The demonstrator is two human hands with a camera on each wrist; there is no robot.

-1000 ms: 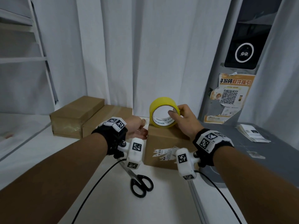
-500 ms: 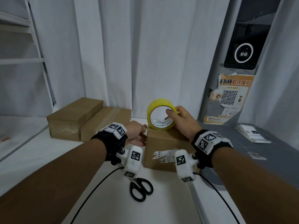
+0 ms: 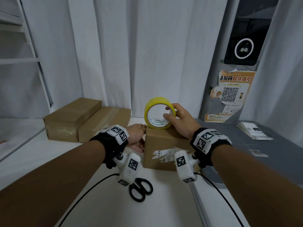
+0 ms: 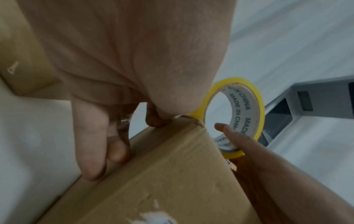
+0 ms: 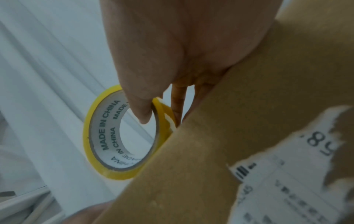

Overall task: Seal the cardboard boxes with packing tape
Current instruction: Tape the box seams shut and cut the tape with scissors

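Observation:
A yellow packing tape roll point(image 3: 159, 115) stands on edge on top of a small cardboard box point(image 3: 165, 145) with a torn white label point(image 3: 164, 154). My right hand point(image 3: 178, 120) grips the roll with the thumb inside its core point(image 5: 139, 109), and the other fingers reach behind the roll point(image 5: 122, 133). My left hand point(image 3: 137, 138) holds the box's left side, fingertips curled against the side wall point(image 4: 91, 166) and thumb at the top edge next to the roll point(image 4: 243, 115). The box point(image 4: 162, 181) fills the lower part of both wrist views.
Black scissors point(image 3: 141, 189) lie on the white table in front of the box. Two long cardboard boxes point(image 3: 72, 118) point(image 3: 105, 123) sit at the back left. A grey surface with a paper stack point(image 3: 254, 133) lies to the right. White curtains hang behind.
The roll has shifted slightly left on the box top and my right thumb sits deeper in its core. My left hand stays on the box's left side.

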